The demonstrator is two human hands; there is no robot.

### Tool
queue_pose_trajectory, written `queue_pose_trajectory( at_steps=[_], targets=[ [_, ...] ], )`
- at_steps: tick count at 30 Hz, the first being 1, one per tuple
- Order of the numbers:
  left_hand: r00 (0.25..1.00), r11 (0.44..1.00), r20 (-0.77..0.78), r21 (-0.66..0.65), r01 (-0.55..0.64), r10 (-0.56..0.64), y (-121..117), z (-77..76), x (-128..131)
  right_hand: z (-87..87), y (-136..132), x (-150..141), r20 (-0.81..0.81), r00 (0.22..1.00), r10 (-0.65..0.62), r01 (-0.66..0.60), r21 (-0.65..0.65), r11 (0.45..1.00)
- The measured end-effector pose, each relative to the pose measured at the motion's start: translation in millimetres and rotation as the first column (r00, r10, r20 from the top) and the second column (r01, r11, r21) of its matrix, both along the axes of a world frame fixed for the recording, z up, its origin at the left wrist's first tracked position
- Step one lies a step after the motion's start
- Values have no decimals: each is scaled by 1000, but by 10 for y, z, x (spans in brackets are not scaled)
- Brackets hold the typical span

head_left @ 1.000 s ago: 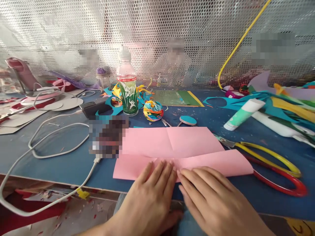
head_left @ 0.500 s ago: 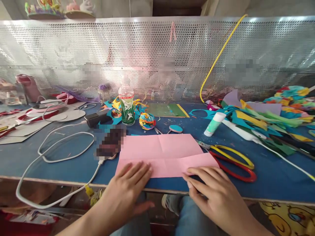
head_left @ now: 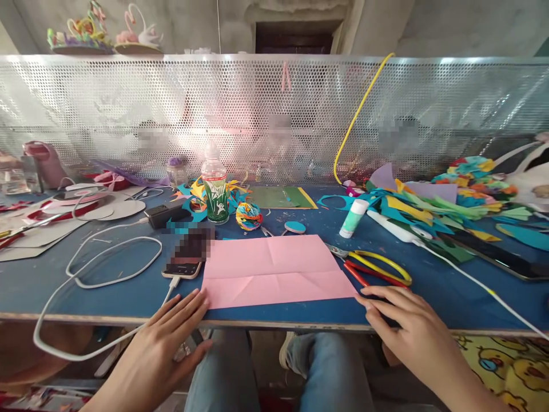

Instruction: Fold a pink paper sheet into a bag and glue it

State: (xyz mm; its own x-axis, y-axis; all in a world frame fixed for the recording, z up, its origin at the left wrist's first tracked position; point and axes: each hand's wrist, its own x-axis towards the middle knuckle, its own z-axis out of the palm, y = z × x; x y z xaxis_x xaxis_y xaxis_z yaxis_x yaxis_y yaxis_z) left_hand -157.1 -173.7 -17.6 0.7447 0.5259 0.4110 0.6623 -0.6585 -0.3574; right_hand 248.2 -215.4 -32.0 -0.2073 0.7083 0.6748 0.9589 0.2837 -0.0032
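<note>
A sheet of pink paper [head_left: 270,266] lies flat at the table's front edge, with creases running across it and down its middle. My left hand [head_left: 165,337] rests at its lower left corner, fingers stretched out and the fingertips touching or just beside the paper. At the lower right corner is my right hand [head_left: 407,326], fingers extended, its fingertips at the paper's tip. Scissors [head_left: 377,266] with red and yellow handles lie right of the sheet, partly behind my right hand. A glue stick [head_left: 354,218] stands farther back, tilted in view.
On the blue table [head_left: 107,297] a phone [head_left: 183,268] with a white cable [head_left: 43,320] lies left of the paper. A bottle [head_left: 215,191] and a ball of coloured paper [head_left: 249,216] stand behind. Paper scraps [head_left: 407,200] and another phone [head_left: 497,254] are at the right.
My left hand has moved left off the sheet's middle to its corner. My right hand has shifted right to the other corner. The right part of the paper now lies flatter; the view has tilted up.
</note>
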Motion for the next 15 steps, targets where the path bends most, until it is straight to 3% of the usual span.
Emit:
queue_pose_trajectory(
  at_steps=[5,8,12,14,15],
  targets=[
    [983,994,156,-73,-84,94,25,45,70,135,57,-21,-99,995,-21,10,-108,994],
    [959,974,229,-192,-122,165,163,189,252,329,215,-136,-120,991,62,-88,-228,970],
    [978,906,130,-411,-99,166,411,432,508,559,496,-381,-114,981,159,-195,-538,820],
    [985,871,74,-480,-99,153,476,526,574,600,588,-470,-119,977,176,-212,-624,752],
    [987,864,65,-494,-95,145,481,558,586,599,604,-497,-116,974,192,-222,-629,745]
  ],
)
